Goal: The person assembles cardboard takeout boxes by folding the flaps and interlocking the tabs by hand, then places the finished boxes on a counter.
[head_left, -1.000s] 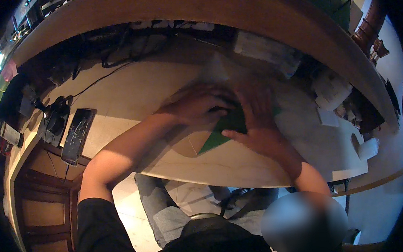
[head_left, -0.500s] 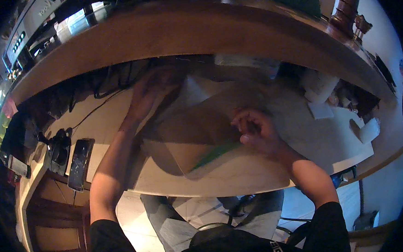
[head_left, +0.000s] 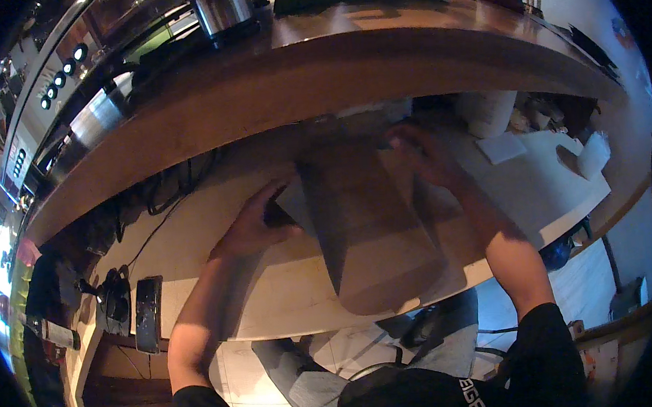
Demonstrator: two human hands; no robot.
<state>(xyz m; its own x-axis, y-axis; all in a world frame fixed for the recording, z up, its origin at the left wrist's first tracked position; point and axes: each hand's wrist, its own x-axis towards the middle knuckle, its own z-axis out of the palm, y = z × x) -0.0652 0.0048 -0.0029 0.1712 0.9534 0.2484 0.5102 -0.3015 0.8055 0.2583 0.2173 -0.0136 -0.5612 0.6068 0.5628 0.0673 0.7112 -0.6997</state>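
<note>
A long brown sheet-like piece, perhaps card or paper, lies on the pale desktop between my hands. Its near end is rounded, and a darker strip runs down its left side. Just left of it is my left hand, thumb and fingers spread, with nothing between them. My right hand is at the far right edge of the brown piece, its fingers bent in the shadow under the shelf. Whether those fingers grip the edge is too dark to tell.
A wooden shelf overhangs the desk's far part. At left lie a phone, a black object and cables. At right are a white container, a white square pad and a crumpled white piece.
My left hand has come nearer from under the shelf; my right hand has reached farther away. The brown piece has turned to lie lengthwise, and its green patch no longer shows. The view has shifted.
</note>
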